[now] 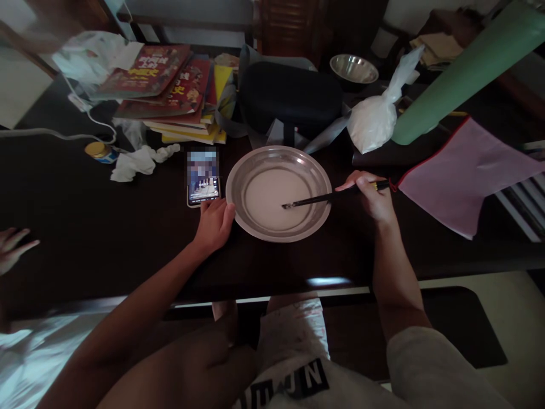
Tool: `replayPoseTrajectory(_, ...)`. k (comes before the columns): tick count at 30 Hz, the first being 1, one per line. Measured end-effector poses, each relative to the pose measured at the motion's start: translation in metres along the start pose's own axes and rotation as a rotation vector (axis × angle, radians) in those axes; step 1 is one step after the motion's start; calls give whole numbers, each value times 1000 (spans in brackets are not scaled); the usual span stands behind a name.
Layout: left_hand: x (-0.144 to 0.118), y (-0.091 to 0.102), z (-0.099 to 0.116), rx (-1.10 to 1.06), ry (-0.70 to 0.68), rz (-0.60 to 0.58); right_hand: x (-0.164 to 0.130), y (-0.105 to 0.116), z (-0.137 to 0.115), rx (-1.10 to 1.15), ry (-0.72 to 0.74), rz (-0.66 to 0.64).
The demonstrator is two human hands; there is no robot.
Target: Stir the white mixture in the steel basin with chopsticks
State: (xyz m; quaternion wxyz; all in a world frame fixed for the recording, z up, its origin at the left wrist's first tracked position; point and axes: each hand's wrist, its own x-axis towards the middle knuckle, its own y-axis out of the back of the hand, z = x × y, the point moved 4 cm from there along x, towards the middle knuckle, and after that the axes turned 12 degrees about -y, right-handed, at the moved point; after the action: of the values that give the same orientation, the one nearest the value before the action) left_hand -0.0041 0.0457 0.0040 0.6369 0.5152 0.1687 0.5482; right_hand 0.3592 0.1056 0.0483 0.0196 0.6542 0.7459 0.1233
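Head view, dark table [106, 238].

Right hand [371, 196]: closed around the upper ends of dark chopsticks [327, 198], fingers curled over them. The sticks slant down to the left, over the rim of the pan [238, 176]. Their tips sit in the white liquid [272, 199], right of its centre.

Pan: round, shallow, metal, flat on the table in front of the person. White liquid covers its floor; the sloped wall above it is bare.

Left hand [215, 224]: palm down on the table, fingers loosely spread, holding nothing. Fingertips at the lower edge of a phone [203, 176], thumb side just beside the pan's left rim. Contact with the rim cannot be told.

Phone: lies flat just left of the pan, screen lit.

Surroundings:
- stack of books [170, 85] at the far left of the table, red covers on top, yellow below
- crumpled tissue [136, 162] and a small jar [100, 151] with a yellow lid, left of the phone
- black case [289, 96] behind the pan
- tied plastic bag [374, 116] of white powder, behind and right of the pan
- steel bowl [354, 68] further back
- green roll [464, 71] slanting across the upper right
- pink cloth [464, 176] just right of the right hand

Another person's hand [12, 247] shows at the left edge, fingers open, well apart from the pan
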Motion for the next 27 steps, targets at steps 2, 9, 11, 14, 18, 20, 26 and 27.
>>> replayPoseTrajectory(2,1,1,1,2,-5,-2,0,-5,0,-17,-16,-83)
replayPoseTrajectory(9,1,2,2,-11,5,-9,0,0,-1,-33,-20,21)
replayPoseTrajectory(11,1,1,2,-5,0,-9,0,0,0,-18,-25,-2)
replayPoseTrajectory(14,1,1,2,4,-5,-4,-1,-8,-1,-46,-23,-136)
replayPoseTrajectory(18,1,1,2,-3,-3,4,-1,-4,-1,-49,-29,-49)
replayPoseTrajectory(20,1,2,3,-14,-1,4,0,0,1,-9,-42,3)
replayPoseTrajectory(26,1,2,3,-34,8,-13,-2,-8,-1,-70,-33,-129)
replayPoseTrajectory(27,1,2,3,-35,8,-15,-1,-7,-1,-76,-37,-110)
